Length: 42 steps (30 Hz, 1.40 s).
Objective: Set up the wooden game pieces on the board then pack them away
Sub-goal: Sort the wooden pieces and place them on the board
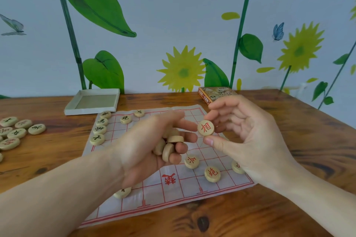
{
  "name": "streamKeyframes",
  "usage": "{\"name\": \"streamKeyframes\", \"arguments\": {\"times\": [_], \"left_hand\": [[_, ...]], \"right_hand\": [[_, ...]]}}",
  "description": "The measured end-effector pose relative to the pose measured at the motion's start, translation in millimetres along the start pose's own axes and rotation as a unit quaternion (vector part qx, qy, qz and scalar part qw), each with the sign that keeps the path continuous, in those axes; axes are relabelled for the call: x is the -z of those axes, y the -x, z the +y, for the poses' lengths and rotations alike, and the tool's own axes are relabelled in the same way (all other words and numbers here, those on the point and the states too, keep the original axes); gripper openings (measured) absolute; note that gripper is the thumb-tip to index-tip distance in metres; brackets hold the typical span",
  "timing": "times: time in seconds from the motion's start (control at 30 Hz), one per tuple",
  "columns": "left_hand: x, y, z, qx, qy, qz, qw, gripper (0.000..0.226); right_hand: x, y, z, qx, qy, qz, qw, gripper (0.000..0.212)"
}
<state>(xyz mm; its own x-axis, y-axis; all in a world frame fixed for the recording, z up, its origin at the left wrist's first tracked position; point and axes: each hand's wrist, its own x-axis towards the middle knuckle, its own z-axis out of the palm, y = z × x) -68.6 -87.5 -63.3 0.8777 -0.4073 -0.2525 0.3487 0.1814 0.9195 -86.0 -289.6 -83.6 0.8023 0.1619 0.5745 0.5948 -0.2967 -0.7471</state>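
A white cloth game board with red grid lines lies on the wooden table. My left hand hovers over its middle and holds several round wooden pieces in curled fingers. My right hand pinches one red-marked piece between thumb and fingers, held upright above the board. Black-marked pieces line the board's far left side. Red-marked pieces lie near its right side. One piece shows under my left wrist.
A loose group of pieces lies on the table at the left. An open white box tray sits at the back. A printed box lid stands behind my right hand. A flowered wall rises behind.
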Motion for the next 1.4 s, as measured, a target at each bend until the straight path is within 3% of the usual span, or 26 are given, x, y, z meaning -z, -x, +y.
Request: {"name": "streamKeyframes", "arguments": {"times": [0.13,0.67,0.93,1.1,1.23,1.4], "left_hand": [[1.3,2.8,5.2,0.017,0.019,-0.020,0.999,0.033],[5.5,-1.2,5.2,-0.049,-0.015,0.012,0.999,0.016],[12.6,1.2,19.4,-0.087,-0.019,0.030,0.996,0.013],[9.1,5.6,18.1,-0.078,-0.012,0.017,0.997,0.020],[2.8,8.9,17.5,-0.076,-0.021,0.011,0.997,0.030],[0.3,10.2,18.1,-0.075,-0.029,0.002,0.997,0.029]], "right_hand": [[4.6,-3.6,4.0,-0.013,0.010,0.014,1.000,0.050],[4.4,-4.6,8.6,0.002,-0.021,0.036,0.999,0.063],[14.3,-8.8,9.4,0.007,0.039,0.068,0.997,0.038],[36.1,-20.1,5.7,-0.106,0.121,-0.030,0.986,0.015],[53.1,-24.8,1.0,-0.234,0.212,-0.130,0.940,0.018],[53.5,-25.5,-2.2,-0.249,0.256,-0.168,0.919,0.018]]}}
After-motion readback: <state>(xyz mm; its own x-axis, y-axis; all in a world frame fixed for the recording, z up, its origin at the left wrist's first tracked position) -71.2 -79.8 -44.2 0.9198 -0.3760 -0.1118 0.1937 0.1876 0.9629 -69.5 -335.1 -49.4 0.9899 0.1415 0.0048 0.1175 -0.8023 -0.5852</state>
